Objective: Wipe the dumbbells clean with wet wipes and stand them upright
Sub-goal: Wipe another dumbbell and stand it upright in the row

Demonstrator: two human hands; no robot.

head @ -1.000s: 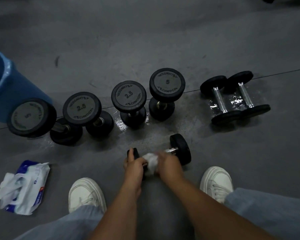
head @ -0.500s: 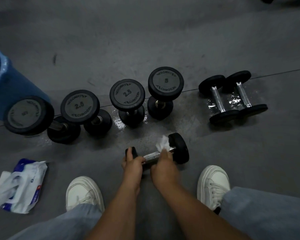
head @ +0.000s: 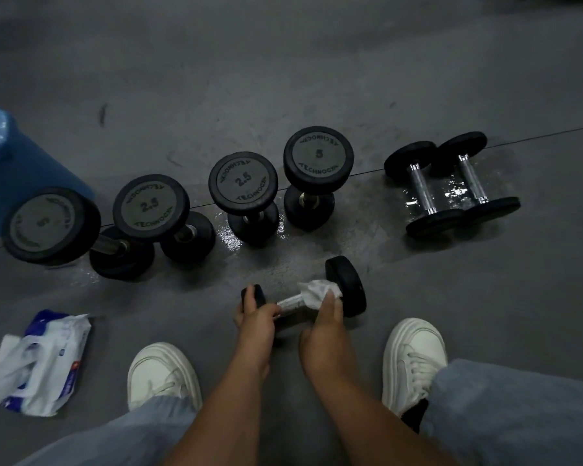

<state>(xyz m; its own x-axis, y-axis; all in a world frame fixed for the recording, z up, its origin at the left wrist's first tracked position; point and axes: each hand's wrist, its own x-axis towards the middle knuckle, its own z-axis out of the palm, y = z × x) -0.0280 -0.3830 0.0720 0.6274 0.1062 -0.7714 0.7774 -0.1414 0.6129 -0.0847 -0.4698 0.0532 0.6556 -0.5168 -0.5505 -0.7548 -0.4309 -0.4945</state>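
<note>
While the left hand [head: 254, 317] curls round the left end of a small dumbbell [head: 345, 285], one finger up over the black head and the thumb on the handle, the right hand [head: 327, 326] grips a crumpled white wipe [head: 317, 290] against the handle just beside the right head. That dumbbell lies on its side on the grey floor [head: 317, 79] at lower centre of the frame, between the left shoe [head: 164, 375] and the right shoe [head: 414, 361], its left end lower in the frame than its right. Above it, across the middle of the frame, four dumbbells stand on end in a row [head: 243, 181]: from left, one whose number is too blurred to read, two marked 2.5, one marked 5. The leftmost looks tilted in the wide-angle view; whether it truly leans I cannot tell. Wet sheen shows on the floor beside the third one's base. Right of the row, well apart, a pair [head: 421, 190] of small dumbbells lies flat side by side, with a wet patch glinting between the chrome handles. A blue bin [head: 0, 169] stands at the left edge, just behind the leftmost upright one. At lower left lies a pack [head: 41, 361] of wipes, open, white sheets spilling out
</note>
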